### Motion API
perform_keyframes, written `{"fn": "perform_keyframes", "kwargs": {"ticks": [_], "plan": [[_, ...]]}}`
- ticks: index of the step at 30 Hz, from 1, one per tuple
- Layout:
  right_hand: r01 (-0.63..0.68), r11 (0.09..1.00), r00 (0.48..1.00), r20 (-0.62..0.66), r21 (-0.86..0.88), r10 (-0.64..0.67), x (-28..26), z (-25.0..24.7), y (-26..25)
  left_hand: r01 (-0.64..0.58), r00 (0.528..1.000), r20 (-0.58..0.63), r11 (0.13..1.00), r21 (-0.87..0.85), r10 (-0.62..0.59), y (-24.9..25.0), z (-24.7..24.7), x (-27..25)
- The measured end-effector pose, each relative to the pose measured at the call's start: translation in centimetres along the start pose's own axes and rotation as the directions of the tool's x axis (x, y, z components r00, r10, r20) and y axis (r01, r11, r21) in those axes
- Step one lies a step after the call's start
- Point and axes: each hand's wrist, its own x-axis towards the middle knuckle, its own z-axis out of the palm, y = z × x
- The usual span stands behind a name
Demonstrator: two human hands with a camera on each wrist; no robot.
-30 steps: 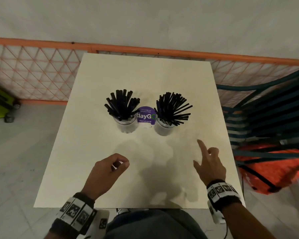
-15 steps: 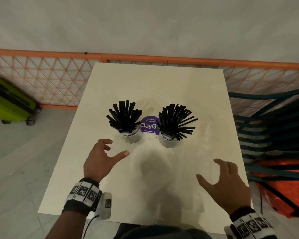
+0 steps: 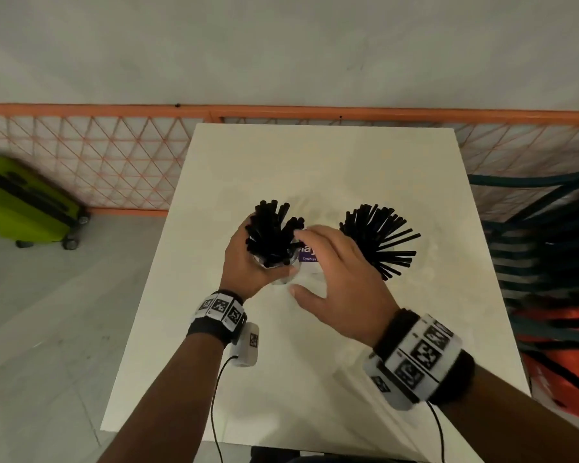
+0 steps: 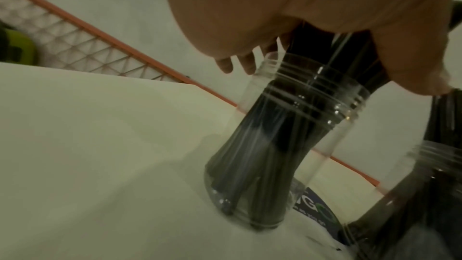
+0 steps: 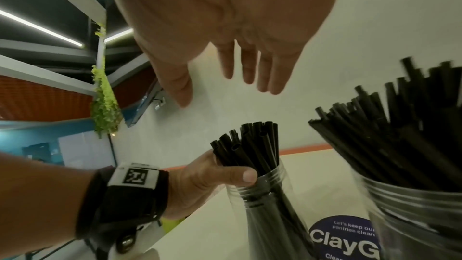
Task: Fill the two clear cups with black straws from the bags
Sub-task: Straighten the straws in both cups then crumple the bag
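Observation:
Two clear cups stand mid-table on the white table (image 3: 315, 379), both packed with black straws. My left hand (image 3: 264, 259) wraps the straw bunch (image 3: 271, 225) of the left cup (image 3: 281, 279) just above its rim, thumb toward me. The left wrist view shows that cup (image 4: 287, 145) upright on the table under my palm. My right hand (image 3: 301, 262) hovers open between the cups, fingers spread and touching nothing. It hides the right cup from the head view; only the fanned-out straws (image 3: 378, 238) show. The right wrist view shows the right cup (image 5: 412, 215) and the left cup (image 5: 265, 205).
A purple round sticker (image 3: 310, 255) lies on the table between the cups. An orange lattice fence (image 3: 114, 162) runs behind the table. A lime green suitcase (image 3: 24, 205) stands on the floor at left. Stacked dark chairs (image 3: 549, 245) crowd the right edge.
Both hands moved forward from the near part of the table to the cups. My left hand closed round the left cup's straws; my right hand swung left, in between the cups.

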Motion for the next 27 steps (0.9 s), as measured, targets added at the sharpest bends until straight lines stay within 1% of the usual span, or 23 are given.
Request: {"fn": "perform_keyframes", "kwargs": {"ticks": [2,4,7,10,12,16,18,21,23,27], "plan": [[-0.111,0.994,0.993,0.046,0.001,0.110,2.2,1.3,-0.1,-0.038,0.999,-0.003,0.999,-0.033,0.037,-0.1,0.3,0.8],[-0.201,0.979,0.977,0.073,0.016,0.200,3.5,2.6,-0.1,-0.049,0.999,0.006,0.998,0.037,0.049,-0.7,0.4,1.5],[-0.267,0.964,0.958,0.108,0.001,0.265,4.4,4.4,0.5,-0.063,0.997,0.059,0.984,0.168,0.053,-0.5,0.3,2.7],[-0.274,0.961,0.956,0.098,-0.024,0.275,4.9,5.5,1.0,-0.092,0.989,0.132,0.967,0.238,0.062,-0.2,0.5,4.0],[-0.260,0.965,0.961,0.087,-0.030,0.262,5.5,5.9,1.2,-0.134,0.983,0.157,0.948,0.290,0.091,-0.5,0.8,4.4],[-0.284,0.958,0.957,0.054,-0.027,0.285,6.7,6.3,1.2,-0.188,0.980,0.114,0.935,0.300,0.160,-1.1,1.1,4.4],[-0.285,0.958,0.958,0.021,0.030,0.285,7.0,6.4,1.1,-0.189,0.981,0.098,0.939,0.288,0.168,-0.7,1.1,4.5],[-0.275,0.956,0.960,-0.022,0.099,0.278,7.1,6.6,1.0,-0.181,0.983,0.061,0.960,0.215,0.172,0.0,0.7,4.8],[-0.283,0.950,0.957,-0.029,0.130,0.289,7.1,6.8,1.2,-0.182,0.983,0.074,0.962,0.203,0.171,0.3,0.8,4.9],[-0.326,0.935,0.944,0.000,0.141,0.329,7.1,7.0,1.8,-0.207,0.977,0.115,0.927,0.313,0.179,0.5,1.1,5.1]]}}
